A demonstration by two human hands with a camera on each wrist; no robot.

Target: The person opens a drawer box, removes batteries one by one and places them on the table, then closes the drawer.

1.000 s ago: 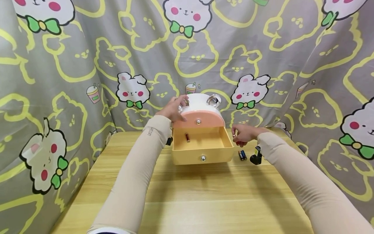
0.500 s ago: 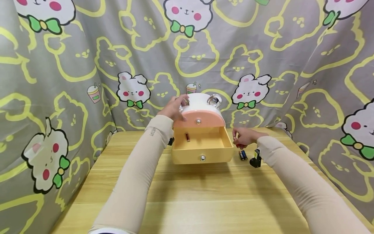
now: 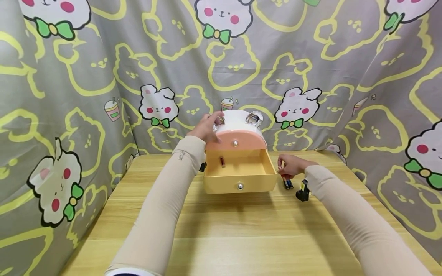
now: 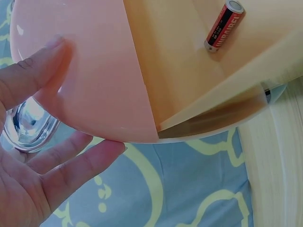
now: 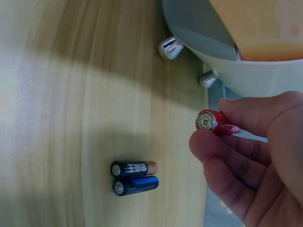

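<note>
A small drawer cabinet has a white shell, a pink upper drawer and a pulled-out yellow lower drawer. My left hand holds the cabinet's upper left edge, thumb on the pink front and fingers round the shell's side. Inside the yellow drawer lies a red-and-black battery. Right of the cabinet, my right hand pinches a red battery between thumb and fingers, its flat end facing the wrist camera. Close by on the table lie a black-and-copper battery and a blue-and-black battery, side by side.
The cabinet stands toward the back of a wooden table, before a patterned grey curtain. A silver ring-shaped ear sticks up from its top; silver feet are underneath. A black wrist camera hangs below the right wrist.
My right hand has come slightly lower and nearer with the red battery, now overlapping the pair of batteries in the head view. The left hand stays on the cabinet.
</note>
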